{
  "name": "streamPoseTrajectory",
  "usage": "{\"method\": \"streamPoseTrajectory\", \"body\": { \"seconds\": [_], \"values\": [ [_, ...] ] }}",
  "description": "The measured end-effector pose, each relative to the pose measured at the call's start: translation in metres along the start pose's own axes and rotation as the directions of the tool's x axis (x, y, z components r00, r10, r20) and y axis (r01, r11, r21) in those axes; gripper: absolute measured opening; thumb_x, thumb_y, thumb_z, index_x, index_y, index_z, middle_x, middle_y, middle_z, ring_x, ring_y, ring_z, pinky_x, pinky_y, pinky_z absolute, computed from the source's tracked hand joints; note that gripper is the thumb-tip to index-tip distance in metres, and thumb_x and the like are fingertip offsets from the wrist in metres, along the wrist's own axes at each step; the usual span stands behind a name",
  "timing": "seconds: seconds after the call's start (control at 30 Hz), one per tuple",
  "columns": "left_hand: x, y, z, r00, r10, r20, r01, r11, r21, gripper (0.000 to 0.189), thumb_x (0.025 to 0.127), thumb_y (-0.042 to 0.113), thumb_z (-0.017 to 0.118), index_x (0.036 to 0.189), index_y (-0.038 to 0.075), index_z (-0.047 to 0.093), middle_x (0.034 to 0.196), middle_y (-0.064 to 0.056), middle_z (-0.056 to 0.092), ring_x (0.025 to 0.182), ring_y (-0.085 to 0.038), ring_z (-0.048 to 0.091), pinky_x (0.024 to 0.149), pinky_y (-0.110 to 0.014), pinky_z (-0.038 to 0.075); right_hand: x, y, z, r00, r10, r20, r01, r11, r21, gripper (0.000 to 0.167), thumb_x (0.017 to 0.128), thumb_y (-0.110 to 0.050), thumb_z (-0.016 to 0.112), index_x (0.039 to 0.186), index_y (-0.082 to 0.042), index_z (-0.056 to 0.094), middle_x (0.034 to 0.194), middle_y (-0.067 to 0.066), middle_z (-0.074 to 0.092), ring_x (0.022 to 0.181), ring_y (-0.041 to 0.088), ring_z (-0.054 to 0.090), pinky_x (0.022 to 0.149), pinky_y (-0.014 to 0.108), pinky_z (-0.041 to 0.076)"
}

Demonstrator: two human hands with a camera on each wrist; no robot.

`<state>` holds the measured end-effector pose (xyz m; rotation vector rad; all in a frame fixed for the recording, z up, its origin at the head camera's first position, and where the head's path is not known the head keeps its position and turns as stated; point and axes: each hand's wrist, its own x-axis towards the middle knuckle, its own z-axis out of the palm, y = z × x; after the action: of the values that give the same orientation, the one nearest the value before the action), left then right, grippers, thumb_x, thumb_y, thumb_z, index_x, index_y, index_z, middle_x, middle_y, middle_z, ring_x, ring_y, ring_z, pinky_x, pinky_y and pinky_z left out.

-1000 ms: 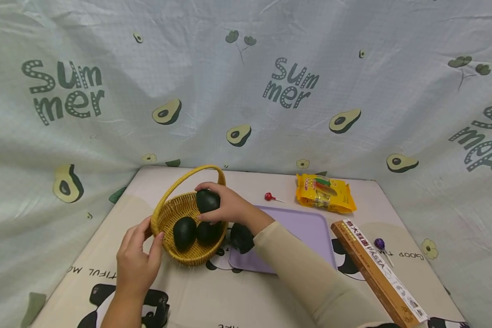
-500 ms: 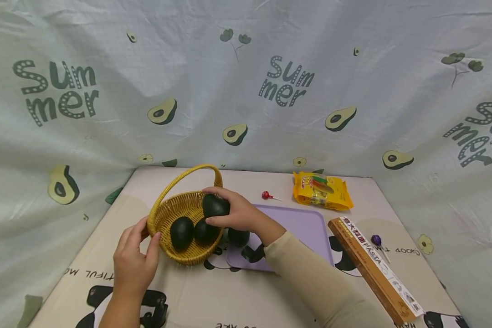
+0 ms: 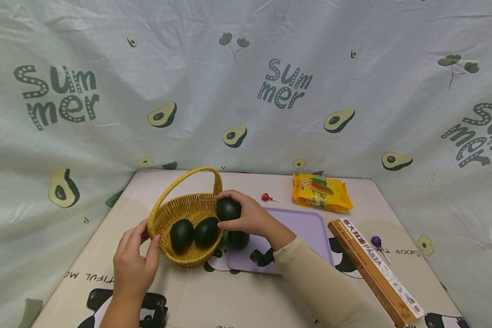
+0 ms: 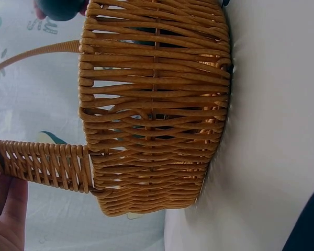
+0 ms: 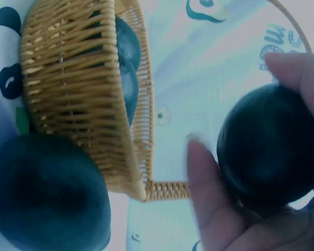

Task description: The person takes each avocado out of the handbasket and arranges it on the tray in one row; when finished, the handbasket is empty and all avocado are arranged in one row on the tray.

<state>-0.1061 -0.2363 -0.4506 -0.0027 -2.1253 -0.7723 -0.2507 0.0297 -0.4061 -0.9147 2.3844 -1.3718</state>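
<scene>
My right hand (image 3: 252,217) holds a dark green avocado (image 3: 228,209) between thumb and fingers, raised just past the basket's right rim. Two more avocados, a left one (image 3: 182,236) and a right one (image 3: 207,232), lie inside the yellow wicker basket (image 3: 188,261). At the basket's left side, my left hand (image 3: 136,257) grips the foot of its arched handle (image 4: 42,163), thumb in front and fingers behind. Below the raised avocado, another avocado (image 3: 238,240) rests on the left end of a lilac tray (image 3: 299,232); it looms large beside the basket in the right wrist view.
A red lollipop (image 3: 266,197) and a yellow snack packet (image 3: 323,193) lie behind the tray. To the right are a long brown pasta box (image 3: 375,271) and a purple lollipop (image 3: 376,241). A printed cloth wall (image 3: 197,82) stands behind the table.
My right hand has carried the avocado rightward, from over the basket's inside to past its right rim. The left hand keeps its hold on the basket.
</scene>
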Motion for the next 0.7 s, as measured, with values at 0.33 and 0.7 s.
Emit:
{"method": "streamPoseTrajectory", "body": {
  "seconds": [0.33, 0.7],
  "values": [
    [-0.001, 0.001, 0.0, 1.0, -0.01, -0.004, 0.01, 1.0, 0.002, 0.052, 0.087, -0.004, 0.077, 0.136, -0.006, 0.059, 0.116, -0.022, 0.063, 0.106, -0.033, 0.067, 0.1, 0.006, 0.033, -0.01, 0.006, -0.01, 0.996, 0.054, -0.073, -0.056, 0.998, -0.028, 0.06, 0.08, -0.032, 0.085, 0.131, -0.042, 0.055, 0.138, -0.005, 0.058, 0.116, 0.025, 0.06, 0.094, 0.052, 0.06],
    [-0.001, 0.002, 0.0, 1.0, -0.015, -0.007, 0.015, 1.0, 0.004, 0.053, 0.087, -0.003, 0.078, 0.137, -0.004, 0.06, 0.116, -0.02, 0.064, 0.106, -0.032, 0.067, 0.099, 0.006, 0.033, -0.023, 0.025, -0.019, 0.983, 0.107, -0.152, -0.104, 0.994, 0.028, 0.065, 0.077, -0.034, 0.088, 0.135, -0.037, 0.058, 0.135, -0.001, 0.062, 0.118, 0.026, 0.062, 0.097, 0.05, 0.06]
  ]
}}
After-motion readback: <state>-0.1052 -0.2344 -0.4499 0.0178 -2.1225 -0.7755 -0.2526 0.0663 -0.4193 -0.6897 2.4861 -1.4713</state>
